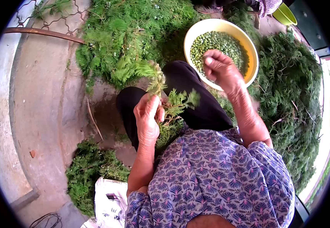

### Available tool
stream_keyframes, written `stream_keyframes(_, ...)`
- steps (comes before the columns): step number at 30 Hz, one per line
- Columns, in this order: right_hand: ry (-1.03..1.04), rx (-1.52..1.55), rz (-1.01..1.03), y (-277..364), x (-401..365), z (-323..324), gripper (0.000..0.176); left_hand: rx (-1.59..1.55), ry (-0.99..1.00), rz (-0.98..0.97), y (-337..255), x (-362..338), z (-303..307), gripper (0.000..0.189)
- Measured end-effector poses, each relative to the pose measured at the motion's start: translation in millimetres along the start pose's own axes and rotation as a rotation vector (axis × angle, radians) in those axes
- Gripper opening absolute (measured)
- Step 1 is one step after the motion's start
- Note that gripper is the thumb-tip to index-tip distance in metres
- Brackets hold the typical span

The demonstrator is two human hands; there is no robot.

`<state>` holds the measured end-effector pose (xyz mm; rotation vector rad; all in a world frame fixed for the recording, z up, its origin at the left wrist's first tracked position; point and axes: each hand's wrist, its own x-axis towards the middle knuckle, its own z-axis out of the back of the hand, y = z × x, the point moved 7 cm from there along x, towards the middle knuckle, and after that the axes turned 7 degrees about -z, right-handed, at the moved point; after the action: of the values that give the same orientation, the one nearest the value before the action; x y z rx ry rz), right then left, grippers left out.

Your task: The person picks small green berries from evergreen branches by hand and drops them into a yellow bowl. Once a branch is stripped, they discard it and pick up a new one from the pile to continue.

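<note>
Between the thumb and fingers of my left hand is a green leafy sprig with small pale berries near its top. More foliage hangs beside that hand, over my dark trousers. My right hand is over the near part of a yellow basin, its fingers curled with thumb and fingertips close together. Whatever those fingers may hold is hidden. Many small round green berries lie in the basin.
A large heap of green branches lies ahead, another at the right, a smaller pile at lower left. A white bag, a curved rusty bar, a stick and a green-yellow container are around.
</note>
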<state>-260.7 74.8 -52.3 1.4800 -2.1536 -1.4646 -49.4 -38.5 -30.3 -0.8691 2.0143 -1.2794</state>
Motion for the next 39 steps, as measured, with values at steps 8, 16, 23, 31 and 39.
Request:
stream_keyframes(8, -0.689, -1.008, 0.348, 58, 0, 124, 0.027, 0.133, -0.141, -0.06, -21, 2, 2, 0.018)
stream_keyframes(16, -0.813, -0.786, 0.438, 62, -9, 128, 0.019, 0.134, -0.148, -0.066, -24, 8, 6, 0.019)
stream_keyframes(23, -0.082, -0.291, 0.115, 21, -17, -53, 0.012, 0.246, -0.093, 0.0, -29, 9, -3, 0.017)
stream_keyframes(31, 0.164, -0.598, 0.372, -6, -20, -126, 0.036, 0.579, -0.033, -0.243, -44, 2, -14, 0.01)
stream_keyframes(39, 0.178, -0.497, 0.326, -22, -14, -127, 0.017, 0.552, -0.084, -0.298, -49, 1, -11, 0.007)
